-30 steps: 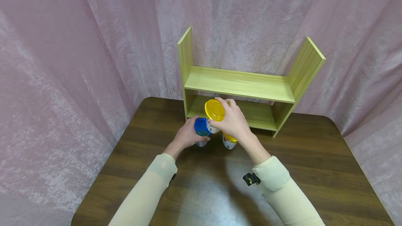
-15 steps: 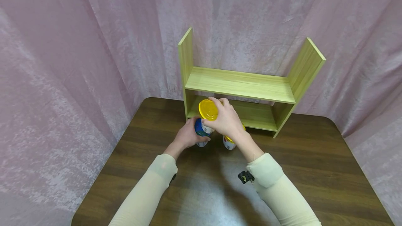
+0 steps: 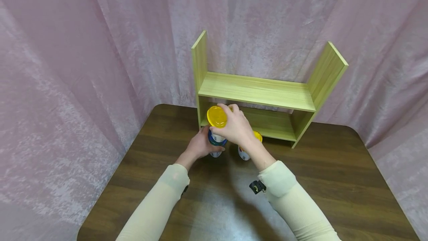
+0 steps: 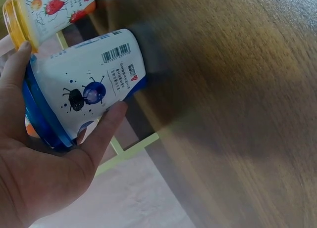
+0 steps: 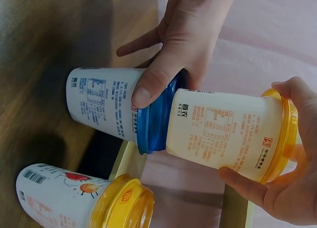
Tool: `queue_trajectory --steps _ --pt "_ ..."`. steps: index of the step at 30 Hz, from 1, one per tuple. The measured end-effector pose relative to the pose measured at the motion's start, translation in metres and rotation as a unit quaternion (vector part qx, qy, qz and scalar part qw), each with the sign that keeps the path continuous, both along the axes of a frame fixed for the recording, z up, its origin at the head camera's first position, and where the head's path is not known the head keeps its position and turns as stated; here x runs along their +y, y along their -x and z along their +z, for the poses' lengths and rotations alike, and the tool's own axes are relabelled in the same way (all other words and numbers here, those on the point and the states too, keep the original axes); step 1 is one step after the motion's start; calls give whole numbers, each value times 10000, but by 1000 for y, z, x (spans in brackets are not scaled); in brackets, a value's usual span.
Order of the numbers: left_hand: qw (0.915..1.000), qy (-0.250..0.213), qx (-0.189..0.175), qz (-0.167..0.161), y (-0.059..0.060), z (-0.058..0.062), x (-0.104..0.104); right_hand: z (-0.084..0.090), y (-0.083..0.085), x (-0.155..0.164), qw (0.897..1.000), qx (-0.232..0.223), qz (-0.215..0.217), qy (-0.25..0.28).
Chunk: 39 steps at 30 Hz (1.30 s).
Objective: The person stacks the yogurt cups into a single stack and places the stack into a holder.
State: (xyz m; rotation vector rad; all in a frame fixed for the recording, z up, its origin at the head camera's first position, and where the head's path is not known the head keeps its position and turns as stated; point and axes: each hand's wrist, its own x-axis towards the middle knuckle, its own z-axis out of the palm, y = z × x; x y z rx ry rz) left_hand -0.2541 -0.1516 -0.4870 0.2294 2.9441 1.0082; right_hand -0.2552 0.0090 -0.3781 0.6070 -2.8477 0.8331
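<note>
My left hand [image 3: 198, 145] grips a white paper cup with a blue lid [image 4: 91, 84], thumb and fingers around it just below and over the lid's rim. That cup stands upright on the table and shows dark berries and a barcode. My right hand [image 3: 238, 126] holds a similar white cup with a yellow lid [image 5: 225, 131] near its lid end. The base of this cup is right at the blue lid, directly above it. A second yellow-lidded cup [image 5: 64, 191] stands on the table to the right, partly hidden by my right forearm in the head view.
A light wooden two-tier shelf [image 3: 257, 90] stands behind the cups at the back of the dark wooden table [image 3: 327, 166]. Pink curtains [image 3: 140, 40] hang behind it and along the sides. A black wrist device [image 3: 257, 187] sits at my right sleeve.
My right hand has carried the yellow-lidded cup leftward from beside the blue-lidded cup to over its lid. My left hand has stayed on the blue-lidded cup.
</note>
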Motion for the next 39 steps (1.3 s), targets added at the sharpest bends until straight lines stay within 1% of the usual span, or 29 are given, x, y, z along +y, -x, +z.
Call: queue_trajectory --steps 6,13,19,24,31,39 --pt "9999 -74 3 -96 1 0 -1 0 0 -3 10000 27 36 11" --pt "9999 -103 -63 -81 2 -1 -2 -1 2 -7 10000 60 61 -24" --pt "9997 -178 66 -138 3 -2 -2 -2 2 -9 9999 53 118 5" --pt "9994 -317 86 -131 4 -3 -2 -3 3 -10 9999 57 118 -12" --pt "9994 -299 88 -140 4 -5 -2 -4 3 -11 9998 -21 172 -136" --pt "9994 -310 56 -120 4 -5 -2 -7 3 -9 9998 48 192 -46"
